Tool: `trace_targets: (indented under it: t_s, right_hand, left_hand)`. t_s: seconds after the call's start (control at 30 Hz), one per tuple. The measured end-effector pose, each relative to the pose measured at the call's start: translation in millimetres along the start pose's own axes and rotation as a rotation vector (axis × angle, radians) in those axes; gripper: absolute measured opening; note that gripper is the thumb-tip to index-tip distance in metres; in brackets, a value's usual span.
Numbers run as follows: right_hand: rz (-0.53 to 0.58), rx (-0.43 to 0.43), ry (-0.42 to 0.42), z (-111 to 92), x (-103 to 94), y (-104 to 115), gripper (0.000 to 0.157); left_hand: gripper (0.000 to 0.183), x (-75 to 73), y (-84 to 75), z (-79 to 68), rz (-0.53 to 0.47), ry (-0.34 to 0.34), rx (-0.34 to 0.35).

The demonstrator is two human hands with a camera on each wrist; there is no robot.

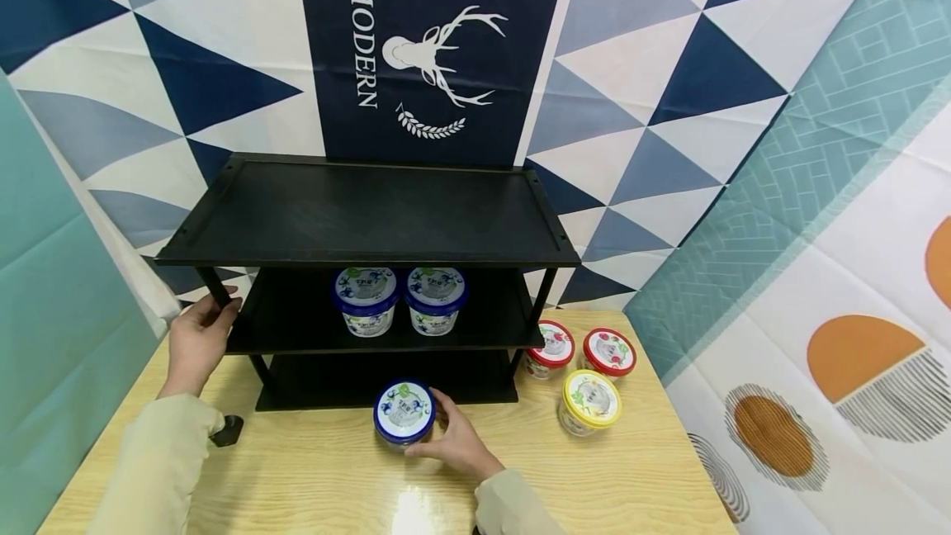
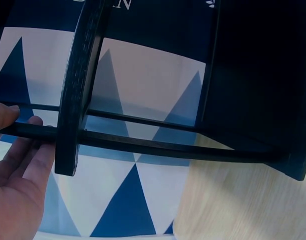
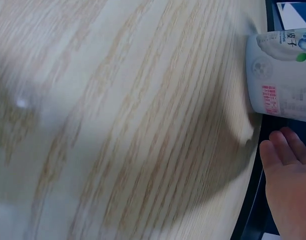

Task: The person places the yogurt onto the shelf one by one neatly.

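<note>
My left hand (image 1: pixel 199 337) grips the left post of a black two-level shelf rack (image 1: pixel 367 213); in the left wrist view the thumb and fingers (image 2: pixel 35 165) lie around a dark bar. At the rack's front, my right hand (image 1: pixel 462 440) reaches around the right side of a blue-lidded tub (image 1: pixel 404 411). The right wrist view shows the tub's printed white side (image 3: pixel 282 75) and several nearly straight fingertips (image 3: pixel 282 145) a little apart from it; the thumb is outside that view. Two more blue-lidded tubs, one left (image 1: pixel 366 300) and one right (image 1: pixel 435 300), stand side by side on the middle board.
On the light wooden table (image 1: pixel 319 469), right of the rack, stand two red-lidded tubs, one nearer (image 1: pixel 551 345) and one farther right (image 1: pixel 609 352), and a yellow-lidded tub (image 1: pixel 590 403). A patterned cloth (image 1: pixel 631 106) hangs behind the rack.
</note>
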State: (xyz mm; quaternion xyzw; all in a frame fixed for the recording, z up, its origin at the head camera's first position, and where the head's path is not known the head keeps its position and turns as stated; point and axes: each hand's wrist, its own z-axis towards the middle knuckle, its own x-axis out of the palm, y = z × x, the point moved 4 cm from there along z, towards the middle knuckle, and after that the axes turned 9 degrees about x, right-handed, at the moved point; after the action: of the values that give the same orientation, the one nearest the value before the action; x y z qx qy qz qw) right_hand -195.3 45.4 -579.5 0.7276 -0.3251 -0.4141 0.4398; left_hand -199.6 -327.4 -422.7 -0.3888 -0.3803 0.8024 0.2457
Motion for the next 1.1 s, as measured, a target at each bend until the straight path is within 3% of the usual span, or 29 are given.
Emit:
trace_targets:
  t_s: [0.53, 1.1]
  right_hand:
    - [0.022, -0.034, -0.027, 3, 9.4, -1, 0.103]
    - [0.032, -0.003, -0.102, 7, 20.0, -8, 0.105]
  left_hand:
    - [0.027, 0.4, 0.1, -0.4, 0.007, -0.002, -0.018]
    - [0.027, 0.3, -0.7, -0.4, 0.006, 0.004, -0.037]
